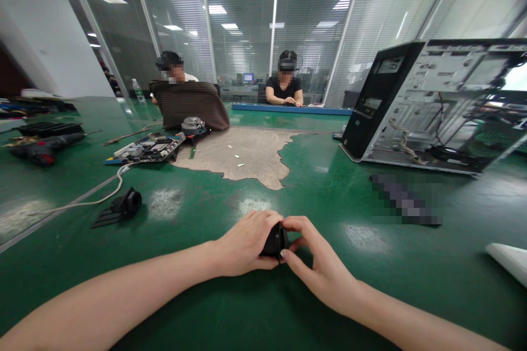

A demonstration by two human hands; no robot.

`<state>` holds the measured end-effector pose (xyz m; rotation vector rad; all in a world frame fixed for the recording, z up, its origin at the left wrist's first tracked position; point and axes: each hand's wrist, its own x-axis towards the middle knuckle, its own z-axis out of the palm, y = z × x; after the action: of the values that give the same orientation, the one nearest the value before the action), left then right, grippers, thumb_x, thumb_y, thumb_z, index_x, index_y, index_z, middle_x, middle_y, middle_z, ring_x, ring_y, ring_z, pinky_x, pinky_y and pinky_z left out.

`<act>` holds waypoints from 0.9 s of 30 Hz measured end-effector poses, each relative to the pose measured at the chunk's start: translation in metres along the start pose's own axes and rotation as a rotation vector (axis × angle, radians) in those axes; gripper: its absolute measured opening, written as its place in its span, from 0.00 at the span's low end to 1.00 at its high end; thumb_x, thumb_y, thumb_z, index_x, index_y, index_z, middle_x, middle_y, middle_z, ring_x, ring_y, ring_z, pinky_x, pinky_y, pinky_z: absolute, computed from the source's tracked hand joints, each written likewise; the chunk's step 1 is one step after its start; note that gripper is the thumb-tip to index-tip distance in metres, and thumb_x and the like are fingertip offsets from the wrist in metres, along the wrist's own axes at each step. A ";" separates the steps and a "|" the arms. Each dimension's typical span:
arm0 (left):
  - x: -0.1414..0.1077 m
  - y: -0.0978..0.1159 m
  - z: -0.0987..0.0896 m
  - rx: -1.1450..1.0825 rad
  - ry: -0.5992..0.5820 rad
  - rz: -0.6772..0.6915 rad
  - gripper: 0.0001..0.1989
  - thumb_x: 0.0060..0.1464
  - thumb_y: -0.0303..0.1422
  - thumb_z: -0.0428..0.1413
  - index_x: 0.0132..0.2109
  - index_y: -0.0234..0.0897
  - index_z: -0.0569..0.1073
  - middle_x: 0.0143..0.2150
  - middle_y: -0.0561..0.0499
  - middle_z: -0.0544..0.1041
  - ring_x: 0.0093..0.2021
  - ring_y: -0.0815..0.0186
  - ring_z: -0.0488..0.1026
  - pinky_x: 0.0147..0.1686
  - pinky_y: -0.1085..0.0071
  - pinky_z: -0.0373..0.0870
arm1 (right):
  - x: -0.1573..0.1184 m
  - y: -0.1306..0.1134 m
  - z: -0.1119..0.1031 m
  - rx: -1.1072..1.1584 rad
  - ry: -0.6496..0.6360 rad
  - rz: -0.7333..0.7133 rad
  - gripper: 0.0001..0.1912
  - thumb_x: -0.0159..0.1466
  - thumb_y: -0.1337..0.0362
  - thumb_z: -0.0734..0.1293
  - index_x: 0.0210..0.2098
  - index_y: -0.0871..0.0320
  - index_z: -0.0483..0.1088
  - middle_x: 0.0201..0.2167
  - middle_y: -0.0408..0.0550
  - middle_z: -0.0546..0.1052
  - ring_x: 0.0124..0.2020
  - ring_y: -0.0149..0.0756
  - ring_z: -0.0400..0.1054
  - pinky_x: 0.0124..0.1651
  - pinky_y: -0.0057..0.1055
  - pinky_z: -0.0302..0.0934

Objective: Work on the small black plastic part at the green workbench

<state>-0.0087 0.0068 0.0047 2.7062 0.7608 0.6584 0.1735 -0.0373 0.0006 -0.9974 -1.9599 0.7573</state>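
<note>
A small black plastic part [272, 242] is between my two hands, low over the green table in front of me. My left hand [250, 241] wraps over its left side, with the thumb beneath it. The thumb and fingers of my right hand [313, 255] pinch a thin flange on its right side. My palms and fingers hide much of the part. Another black plastic piece [128, 203], with a round opening and a slatted flat section, lies on the table to the left of my left hand.
An open computer case [436, 104] stands at the right, near a dark strip [401, 197]. A circuit board [148, 148], a cable [117, 184] and a power tool [45, 148] lie left. Two people sit across the green table [197, 296]; a brown-covered object [189, 103] stands before one.
</note>
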 end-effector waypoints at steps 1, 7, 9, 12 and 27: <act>0.000 0.000 0.000 0.002 -0.002 -0.002 0.29 0.45 0.32 0.58 0.52 0.37 0.54 0.49 0.44 0.66 0.44 0.57 0.65 0.43 0.61 0.61 | 0.000 0.000 0.000 0.012 -0.003 0.010 0.18 0.58 0.73 0.60 0.47 0.54 0.57 0.44 0.49 0.65 0.45 0.37 0.63 0.42 0.34 0.67; 0.000 -0.001 0.002 0.000 0.006 0.011 0.30 0.45 0.32 0.58 0.53 0.38 0.53 0.50 0.43 0.65 0.46 0.56 0.65 0.44 0.60 0.61 | -0.003 0.001 0.000 0.043 0.018 -0.025 0.13 0.59 0.72 0.60 0.43 0.54 0.60 0.46 0.49 0.65 0.46 0.37 0.64 0.44 0.35 0.66; 0.000 -0.001 0.002 -0.003 0.006 0.010 0.30 0.45 0.33 0.59 0.52 0.38 0.53 0.50 0.44 0.65 0.46 0.56 0.65 0.44 0.60 0.61 | -0.002 0.001 -0.001 0.007 0.023 -0.056 0.10 0.60 0.72 0.60 0.40 0.54 0.61 0.46 0.49 0.65 0.46 0.36 0.64 0.44 0.35 0.65; 0.000 0.000 0.001 -0.002 0.009 0.017 0.30 0.45 0.33 0.59 0.53 0.37 0.53 0.50 0.44 0.65 0.46 0.57 0.65 0.45 0.61 0.61 | -0.001 0.000 -0.002 0.006 0.035 -0.045 0.12 0.59 0.73 0.60 0.41 0.54 0.60 0.45 0.49 0.66 0.44 0.36 0.64 0.42 0.34 0.65; 0.000 0.000 -0.001 0.035 -0.005 0.022 0.28 0.46 0.34 0.57 0.52 0.36 0.53 0.49 0.42 0.65 0.44 0.56 0.65 0.43 0.60 0.62 | 0.000 -0.002 -0.001 0.079 0.013 0.045 0.15 0.58 0.72 0.61 0.44 0.54 0.59 0.42 0.47 0.68 0.43 0.35 0.65 0.42 0.33 0.65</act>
<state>-0.0088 0.0069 0.0057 2.7504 0.7486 0.6493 0.1734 -0.0378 0.0025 -0.9992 -1.8866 0.8448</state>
